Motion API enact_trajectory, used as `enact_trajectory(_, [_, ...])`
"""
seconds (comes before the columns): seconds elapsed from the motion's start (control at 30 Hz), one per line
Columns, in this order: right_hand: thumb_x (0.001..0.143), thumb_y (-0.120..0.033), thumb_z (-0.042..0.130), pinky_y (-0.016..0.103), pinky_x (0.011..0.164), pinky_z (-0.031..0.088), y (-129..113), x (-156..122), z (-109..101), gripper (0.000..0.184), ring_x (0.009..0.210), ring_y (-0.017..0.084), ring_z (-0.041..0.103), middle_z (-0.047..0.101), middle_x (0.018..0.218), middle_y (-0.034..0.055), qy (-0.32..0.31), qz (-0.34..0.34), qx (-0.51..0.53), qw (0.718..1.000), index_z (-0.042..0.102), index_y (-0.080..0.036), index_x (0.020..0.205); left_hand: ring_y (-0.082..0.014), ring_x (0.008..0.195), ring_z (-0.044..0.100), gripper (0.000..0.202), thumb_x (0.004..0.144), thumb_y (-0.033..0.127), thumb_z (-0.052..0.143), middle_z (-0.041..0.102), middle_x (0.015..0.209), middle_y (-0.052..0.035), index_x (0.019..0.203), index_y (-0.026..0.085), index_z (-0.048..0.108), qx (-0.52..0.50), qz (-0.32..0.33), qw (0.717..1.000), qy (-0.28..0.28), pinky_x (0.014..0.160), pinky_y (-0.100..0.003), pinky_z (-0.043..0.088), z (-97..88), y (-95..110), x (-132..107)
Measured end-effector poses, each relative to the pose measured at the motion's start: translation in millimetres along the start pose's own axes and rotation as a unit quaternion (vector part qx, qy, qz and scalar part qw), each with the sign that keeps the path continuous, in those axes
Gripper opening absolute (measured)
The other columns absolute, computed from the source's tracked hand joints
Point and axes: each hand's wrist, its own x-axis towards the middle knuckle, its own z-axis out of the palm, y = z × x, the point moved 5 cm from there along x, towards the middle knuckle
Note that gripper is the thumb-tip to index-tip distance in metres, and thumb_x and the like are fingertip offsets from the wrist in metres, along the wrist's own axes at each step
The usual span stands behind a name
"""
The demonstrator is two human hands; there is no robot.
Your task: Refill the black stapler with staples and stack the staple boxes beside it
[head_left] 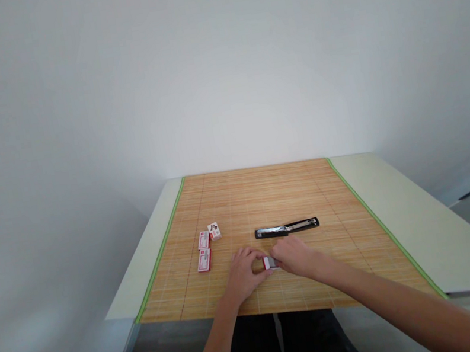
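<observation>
Near the front of the bamboo mat, my left hand grips a small red-and-white staple box between thumb and fingers. My right hand is closed at the box's right end, its fingertips at the grey staples inside; its fingers hide part of the box, so I cannot tell whether a piece is pinched. Just beyond my hands lies a black stapler, opened out flat, with its metal parts showing.
Two red-and-white boxes and a smaller white box sit on the left of the bamboo mat. The mat has green edging and covers a white table. A plain wall stands behind.
</observation>
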Motion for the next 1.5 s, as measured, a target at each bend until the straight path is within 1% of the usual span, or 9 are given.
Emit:
enact_trajectory(0.13, [0.091, -0.029, 0.066, 0.031, 0.08, 0.051, 5.5, 1.9, 0.3, 0.021, 0.094, 0.03, 0.075, 0.079, 0.098, 0.0186, 0.002, 0.008, 0.023, 1.0, 0.079, -0.014, 0.098, -0.0275, 0.109, 0.059, 0.032, 0.08, 0.042, 0.084, 0.067, 0.113, -0.0024, 0.107, 0.031, 0.072, 0.004, -0.006, 1.0, -0.002, 0.096, -0.041, 0.042, -0.9, 1.1, 0.2])
enact_trajectory(0.27, [0.088, -0.035, 0.068, 0.028, 0.071, 0.045, 19.1, -2.1, -0.1, 0.024, 0.089, 0.027, 0.073, 0.078, 0.095, 0.0119, 0.017, 0.016, 0.054, 0.998, 0.075, -0.019, 0.104, -0.0273, 0.109, 0.059, 0.033, 0.08, 0.042, 0.084, 0.067, 0.112, -0.0025, 0.108, 0.031, 0.071, 0.005, -0.005, 1.0, -0.003, 0.096, -0.041, 0.042, -0.2, 1.1, 0.3])
enact_trajectory(0.53, [0.084, -0.028, 0.069, 0.026, 0.063, 0.028, 56.7, -36.0, 20.5, 0.019, 0.074, 0.018, 0.064, 0.073, 0.085, 0.0022, 0.057, 0.043, 0.137, 0.988, 0.068, -0.02, 0.101, -0.027, 0.11, 0.059, 0.035, 0.079, 0.042, 0.086, 0.067, 0.114, -0.0022, 0.109, 0.031, 0.071, -0.003, -0.003, 1.0, 0.001, 0.097, -0.041, 0.041, 0.3, 0.1, -0.3])
enact_trajectory(0.73, [0.085, -0.028, 0.068, 0.026, 0.065, 0.032, 74.7, -50.3, 40.1, 0.022, 0.072, 0.017, 0.061, 0.071, 0.082, 0.0004, 0.07, 0.079, 0.206, 0.973, 0.066, -0.022, 0.106, -0.0282, 0.111, 0.058, 0.034, 0.08, 0.041, 0.084, 0.067, 0.114, -0.0028, 0.11, 0.031, 0.071, -0.008, -0.002, 1.0, -0.005, 0.098, -0.042, 0.042, -3.5, 3.6, -0.9])
enact_trajectory(0.93, [0.084, -0.039, 0.072, 0.027, 0.065, 0.042, 99.6, -70.4, 54.9, 0.05, 0.069, 0.018, 0.061, 0.066, 0.078, -0.0022, 0.079, 0.074, 0.31, 0.944, 0.062, -0.023, 0.13, -0.0293, 0.112, 0.059, 0.034, 0.083, 0.04, 0.081, 0.068, 0.115, -0.0041, 0.115, 0.033, 0.072, -0.014, -0.014, 1.0, -0.003, 0.099, -0.044, 0.043, -9.9, -0.5, -8.7])
enact_trajectory(1.07, [0.091, -0.035, 0.064, 0.027, 0.066, 0.045, 89.9, -69.5, 58.9, 0.03, 0.072, 0.018, 0.062, 0.068, 0.082, 0.001, 0.083, 0.055, 0.347, 0.932, 0.07, -0.022, 0.117, -0.029, 0.11, 0.059, 0.029, 0.084, 0.041, 0.08, 0.069, 0.112, -0.0034, 0.111, 0.033, 0.074, -0.009, -0.016, 1.0, -0.012, 0.098, -0.044, 0.042, -6.4, 0.5, -4.9])
enact_trajectory(1.27, [0.091, -0.033, 0.067, 0.027, 0.07, 0.045, 59.9, -52.4, 52.3, 0.025, 0.075, 0.018, 0.062, 0.069, 0.083, 0.0011, 0.106, 0.027, 0.326, 0.939, 0.072, -0.023, 0.113, -0.027, 0.108, 0.059, 0.028, 0.083, 0.044, 0.082, 0.071, 0.109, -0.0017, 0.108, 0.032, 0.075, -0.004, -0.003, 1.0, -0.021, 0.097, -0.043, 0.041, 5.2, 6.6, 5.9])
enact_trajectory(1.4, [0.089, -0.039, 0.071, 0.027, 0.068, 0.043, 58.0, -48.8, 53.0, 0.036, 0.073, 0.018, 0.062, 0.069, 0.081, -0.0001, 0.113, 0.055, 0.295, 0.947, 0.07, -0.024, 0.122, -0.0269, 0.11, 0.06, 0.032, 0.084, 0.045, 0.08, 0.069, 0.112, -0.0031, 0.112, 0.032, 0.074, -0.034, -0.001, 0.999, -0.008, 0.098, -0.043, 0.045, 6.0, 2.0, 5.0])
enact_trajectory(1.5, [0.092, -0.044, 0.069, 0.028, 0.071, 0.045, 55.1, -45.7, 47.6, 0.044, 0.077, 0.019, 0.064, 0.071, 0.086, 0.0012, 0.133, 0.074, 0.281, 0.948, 0.067, -0.027, 0.133, -0.0257, 0.111, 0.061, 0.025, 0.093, 0.04, 0.069, 0.066, 0.114, -0.0051, 0.116, 0.03, 0.07, -0.055, -0.024, 0.996, 0.062, 0.1, -0.043, 0.047, -1.2, -7.7, 12.3])
